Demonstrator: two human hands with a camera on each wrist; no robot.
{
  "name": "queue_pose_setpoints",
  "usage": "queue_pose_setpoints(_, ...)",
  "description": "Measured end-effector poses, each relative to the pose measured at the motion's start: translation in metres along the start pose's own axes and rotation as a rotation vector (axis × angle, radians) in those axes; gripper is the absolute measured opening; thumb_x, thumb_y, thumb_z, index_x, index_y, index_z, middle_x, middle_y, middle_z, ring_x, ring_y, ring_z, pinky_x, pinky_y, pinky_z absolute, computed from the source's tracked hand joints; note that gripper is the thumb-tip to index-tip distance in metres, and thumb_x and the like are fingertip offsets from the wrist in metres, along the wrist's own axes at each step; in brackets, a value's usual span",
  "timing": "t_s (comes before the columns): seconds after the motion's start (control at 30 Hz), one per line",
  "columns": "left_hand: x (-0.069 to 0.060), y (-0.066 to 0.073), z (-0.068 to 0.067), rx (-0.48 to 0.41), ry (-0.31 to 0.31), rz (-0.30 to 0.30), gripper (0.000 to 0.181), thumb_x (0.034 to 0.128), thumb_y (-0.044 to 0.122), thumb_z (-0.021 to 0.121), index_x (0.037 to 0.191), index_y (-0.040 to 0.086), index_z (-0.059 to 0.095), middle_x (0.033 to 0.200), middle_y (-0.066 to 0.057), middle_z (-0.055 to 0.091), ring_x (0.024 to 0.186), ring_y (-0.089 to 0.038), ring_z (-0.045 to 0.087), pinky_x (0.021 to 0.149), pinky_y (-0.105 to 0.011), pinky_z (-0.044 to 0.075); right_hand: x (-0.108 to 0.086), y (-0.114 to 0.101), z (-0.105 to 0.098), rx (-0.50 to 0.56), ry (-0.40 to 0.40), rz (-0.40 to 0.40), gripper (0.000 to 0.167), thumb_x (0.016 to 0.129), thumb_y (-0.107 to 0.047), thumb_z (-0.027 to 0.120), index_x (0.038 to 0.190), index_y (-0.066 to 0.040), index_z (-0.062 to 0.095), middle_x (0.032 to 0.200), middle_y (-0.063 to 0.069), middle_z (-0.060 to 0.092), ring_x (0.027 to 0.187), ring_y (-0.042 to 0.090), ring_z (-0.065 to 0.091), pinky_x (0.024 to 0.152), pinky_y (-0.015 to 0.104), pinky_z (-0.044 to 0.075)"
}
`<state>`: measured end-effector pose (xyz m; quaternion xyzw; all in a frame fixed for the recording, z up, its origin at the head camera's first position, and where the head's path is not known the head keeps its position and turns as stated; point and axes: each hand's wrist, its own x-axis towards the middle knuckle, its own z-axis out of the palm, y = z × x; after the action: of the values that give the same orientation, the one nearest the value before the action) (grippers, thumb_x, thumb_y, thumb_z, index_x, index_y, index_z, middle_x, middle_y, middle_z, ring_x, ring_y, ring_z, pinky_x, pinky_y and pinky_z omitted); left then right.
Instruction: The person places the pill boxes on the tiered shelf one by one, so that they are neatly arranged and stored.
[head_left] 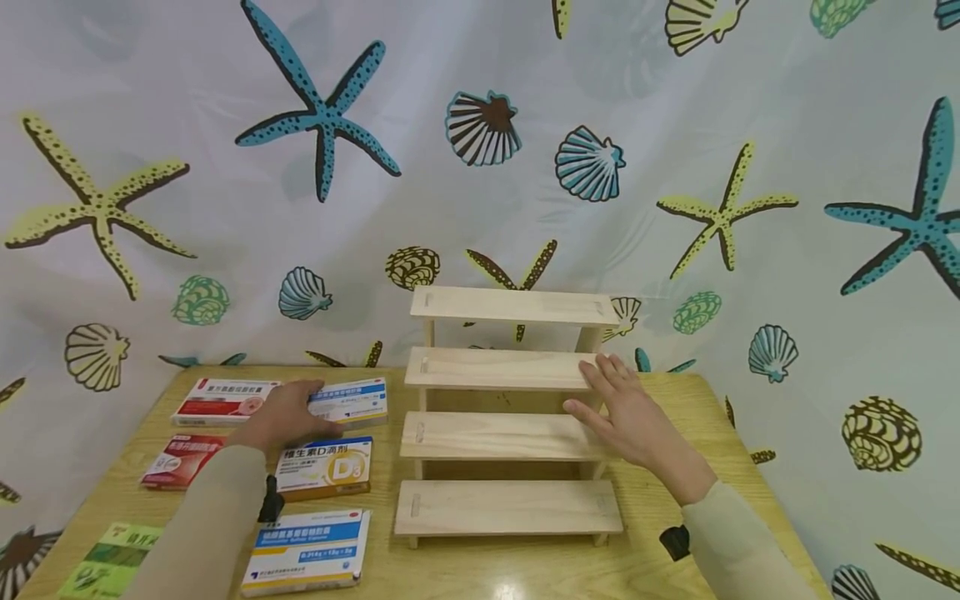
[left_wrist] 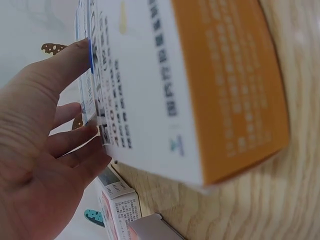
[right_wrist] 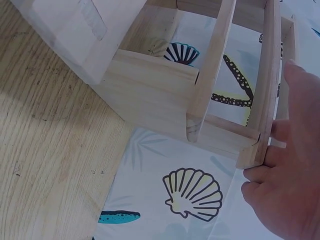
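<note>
My left hand (head_left: 281,417) holds the left end of a blue-and-white medicine box (head_left: 356,402) at the back left of the table, thumb at its front edge and fingers toward the back. In front of that hand lies a vitamin D drops box (head_left: 330,465), its orange side (left_wrist: 235,90) large in the left wrist view. My right hand (head_left: 626,408) rests at the right end of a stepped wooden rack (head_left: 495,367), by its second shelf from the top, with fingers extended in the head view. In the right wrist view, its fingertips (right_wrist: 257,174) touch the rack's edge.
Left of the rack lie a red-and-white box (head_left: 217,408), a red box (head_left: 172,462), a green box (head_left: 105,558) and another blue-and-white box (head_left: 300,562). Behind the wooden table (head_left: 667,533) hangs a cloth (head_left: 465,217) printed with starfish and shells.
</note>
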<state>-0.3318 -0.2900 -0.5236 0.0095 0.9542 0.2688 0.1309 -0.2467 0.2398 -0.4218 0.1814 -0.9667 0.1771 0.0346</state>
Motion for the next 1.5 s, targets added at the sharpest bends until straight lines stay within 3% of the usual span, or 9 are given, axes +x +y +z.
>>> queue_pose_setpoints(0.2,-0.004,-0.003,0.001,0.031,0.002,0.017,0.131,0.0691,0.064,0.09,0.165,0.001,0.027,0.151,-0.032,0.052,0.114,-0.047,0.058,0.105,-0.075,0.046,0.0,0.0,0.001,-0.005,0.009,-0.005,0.081,0.107,-0.056,0.054,0.166,-0.006,0.031,0.173,0.024,0.021,0.162,0.046,0.016,0.127,0.066,0.023)
queue_pose_setpoints(0.47,-0.003,-0.009,0.0,0.004,0.041,0.031,0.119,0.0662,0.064,0.092,0.153,0.001,0.041,0.13,-0.025,0.064,0.099,-0.037,0.065,0.093,-0.06,0.058,0.001,-0.001,0.002,0.0,0.01,-0.01,0.08,0.107,-0.055,0.054,0.165,-0.006,0.031,0.173,0.024,0.02,0.162,0.044,0.015,0.128,0.065,0.022)
queue_pose_setpoints(0.63,-0.004,-0.007,-0.006,0.023,0.079,0.043,0.116,0.0701,0.066,0.089,0.158,0.007,0.041,0.139,-0.026,0.06,0.11,-0.043,0.059,0.096,-0.066,0.053,0.0,-0.001,0.004,0.004,0.022,-0.011,0.08,0.106,-0.054,0.055,0.165,-0.005,0.032,0.173,0.024,0.021,0.162,0.045,0.015,0.127,0.065,0.023)
queue_pose_setpoints(0.77,-0.011,0.002,-0.017,0.016,0.096,0.059,0.116,0.0744,0.065,0.087,0.162,0.008,0.037,0.148,-0.028,0.054,0.119,-0.048,0.055,0.099,-0.072,0.05,0.0,-0.001,0.003,0.003,0.017,-0.005,0.08,0.106,-0.055,0.054,0.165,-0.006,0.032,0.173,0.024,0.021,0.162,0.044,0.015,0.127,0.065,0.023)
queue_pose_setpoints(0.9,-0.024,0.014,-0.032,-0.029,0.103,0.102,0.114,0.0772,0.065,0.085,0.161,0.003,0.038,0.147,-0.029,0.055,0.121,-0.047,0.055,0.101,-0.07,0.05,0.0,-0.001,0.002,0.002,0.019,-0.006,0.08,0.106,-0.056,0.054,0.165,-0.006,0.032,0.173,0.024,0.021,0.162,0.045,0.016,0.127,0.065,0.023)
queue_pose_setpoints(1.03,-0.035,0.023,-0.047,-0.017,0.133,0.167,0.109,0.0756,0.074,0.082,0.156,0.009,0.045,0.138,-0.022,0.063,0.115,-0.04,0.058,0.096,-0.058,0.054,0.0,0.0,0.003,0.001,0.022,-0.01,0.08,0.106,-0.056,0.054,0.165,-0.006,0.032,0.173,0.023,0.021,0.162,0.045,0.015,0.127,0.066,0.023)
queue_pose_setpoints(1.17,-0.043,0.031,-0.062,0.043,0.18,0.227,0.11,0.0762,0.075,0.081,0.155,0.006,0.046,0.134,-0.023,0.065,0.111,-0.038,0.059,0.093,-0.057,0.054,0.0,0.001,0.003,-0.002,0.022,-0.01,0.08,0.107,-0.056,0.054,0.166,-0.006,0.031,0.173,0.023,0.02,0.162,0.045,0.015,0.127,0.065,0.023)
queue_pose_setpoints(1.27,-0.047,0.04,-0.072,0.058,0.195,0.242,0.111,0.0771,0.073,0.081,0.156,0.004,0.045,0.133,-0.024,0.066,0.11,-0.039,0.059,0.091,-0.056,0.055,0.0,0.001,0.003,-0.004,0.023,-0.008,0.08,0.107,-0.056,0.054,0.166,-0.006,0.031,0.173,0.023,0.02,0.162,0.045,0.015,0.127,0.066,0.023)
queue_pose_setpoints(1.5,-0.061,0.061,-0.092,0.049,0.235,0.252,0.11,0.0761,0.071,0.084,0.156,0.005,0.047,0.131,-0.024,0.066,0.11,-0.041,0.059,0.083,-0.04,0.056,-0.001,0.002,0.003,-0.008,0.027,-0.015,0.08,0.107,-0.056,0.052,0.165,-0.006,0.031,0.173,0.024,0.021,0.161,0.047,0.017,0.127,0.066,0.024)
